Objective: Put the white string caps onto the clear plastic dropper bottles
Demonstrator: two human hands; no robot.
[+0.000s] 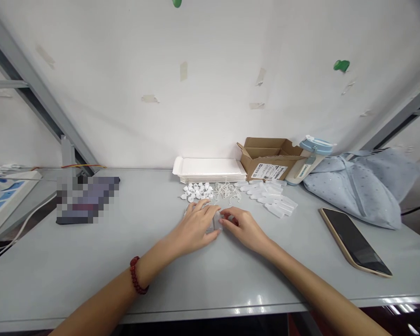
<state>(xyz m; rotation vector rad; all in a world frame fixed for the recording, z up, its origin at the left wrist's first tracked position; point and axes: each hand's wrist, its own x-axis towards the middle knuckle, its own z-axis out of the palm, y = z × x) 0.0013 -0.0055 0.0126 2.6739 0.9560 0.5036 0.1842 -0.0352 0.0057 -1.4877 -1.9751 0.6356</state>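
Note:
In the head view, my left hand (199,227) and my right hand (242,226) meet low over the table's middle. Between them is a small translucent plastic piece (216,221), partly hidden by fingers. My left thumb and fingers close around its left side; my right thumb and fingertips pinch its right edge. Just beyond the hands lie a cluster of small white plastic caps (196,191) and a tangle of thin off-white cords (227,191). To the right of these, several frosted translucent plastic sleeves (271,193) are spread out. Part of something white shows beside my left fingers.
Against the wall are a stack of flat white boxes (212,169), an open cardboard box (271,158), a blue-and-white bottle (310,161) and a pale blue fabric bag (357,186). A phone (355,240) lies on the right of the grey table (143,196). Far left is a blurred-out item (91,200).

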